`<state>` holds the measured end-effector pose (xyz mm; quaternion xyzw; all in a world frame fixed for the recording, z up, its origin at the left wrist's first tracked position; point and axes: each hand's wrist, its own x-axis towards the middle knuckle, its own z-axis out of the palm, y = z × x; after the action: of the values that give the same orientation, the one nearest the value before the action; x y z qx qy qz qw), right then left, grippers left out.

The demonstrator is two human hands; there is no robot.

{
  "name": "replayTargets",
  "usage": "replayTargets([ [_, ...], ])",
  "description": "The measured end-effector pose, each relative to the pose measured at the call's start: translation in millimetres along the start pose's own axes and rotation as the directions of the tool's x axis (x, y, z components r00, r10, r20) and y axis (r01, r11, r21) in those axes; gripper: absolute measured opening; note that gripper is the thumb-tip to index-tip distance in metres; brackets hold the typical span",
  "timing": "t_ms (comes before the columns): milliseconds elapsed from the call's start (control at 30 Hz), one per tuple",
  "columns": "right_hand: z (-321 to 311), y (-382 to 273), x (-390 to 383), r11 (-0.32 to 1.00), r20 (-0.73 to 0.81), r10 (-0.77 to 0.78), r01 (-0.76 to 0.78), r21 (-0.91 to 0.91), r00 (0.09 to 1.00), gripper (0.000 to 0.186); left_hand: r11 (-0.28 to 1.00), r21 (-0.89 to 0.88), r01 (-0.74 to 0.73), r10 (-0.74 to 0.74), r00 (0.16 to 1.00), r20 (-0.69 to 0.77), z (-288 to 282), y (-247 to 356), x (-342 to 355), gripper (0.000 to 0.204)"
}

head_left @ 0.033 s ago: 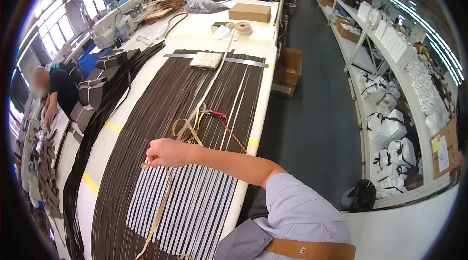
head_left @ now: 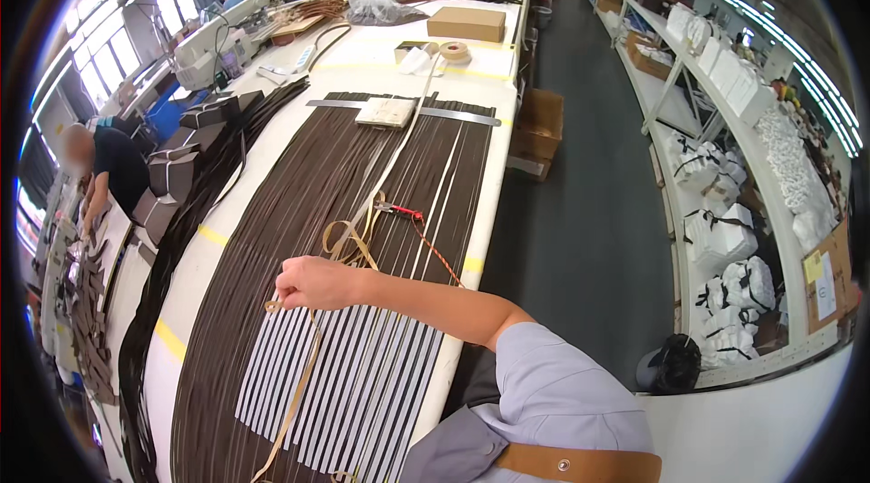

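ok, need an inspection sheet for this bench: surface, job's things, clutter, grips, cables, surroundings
Surface: long white worktable, mostly covered by rows of dark brown strips.
Job's things: tan paper tape trailing over white-backed strips; red-handled tool beside tape loops.
Clutter: flat metal ruler, cardboard box, tape roll.
Grips: right hand pinching the tan tape; left hand not in view.
Cables: black cord near far machines.
Surroundings: shelving with white wrapped bundles to the right; another person at left.

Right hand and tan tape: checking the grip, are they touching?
Touching. The head view shows the right hand pinching the tan tape, which hangs from its fingers across the white strips.
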<state>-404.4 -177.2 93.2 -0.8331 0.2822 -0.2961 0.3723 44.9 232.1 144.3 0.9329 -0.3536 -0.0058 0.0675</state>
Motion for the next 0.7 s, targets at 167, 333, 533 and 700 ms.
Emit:
replayTargets([
  [167, 0.4, 0.4, -5.7, 0.998, 0.005, 0.034, -0.034, 0.061, 0.999, 0.021, 1.000, -0.028, -0.014, 0.015, 0.999, 0.036, 2.1, -14.2, -4.2, 0.052],
  [333, 2.5, -1.3, -10.8, 0.987, 0.001, 0.097, -0.096, 0.130, 0.995, 0.020, 0.999, 0.019, -0.028, 0.029, 0.997, -0.077, 63.4, -113.7, 12.5, 0.038],
  [533, 18.8, 25.8, -11.9, 0.954, 0.031, 0.172, -0.174, 0.243, 0.985, 0.019, 0.998, 0.039, -0.048, 0.054, 0.986, -0.156, 85.9, -126.0, 14.1, 0.032],
  [700, 25.1, 36.3, -12.4, 0.935, 0.029, 0.195, -0.194, 0.298, 0.980, 0.019, 0.997, 0.046, -0.055, 0.061, 0.987, -0.150, 82.8, -127.0, 15.4, 0.032],
])
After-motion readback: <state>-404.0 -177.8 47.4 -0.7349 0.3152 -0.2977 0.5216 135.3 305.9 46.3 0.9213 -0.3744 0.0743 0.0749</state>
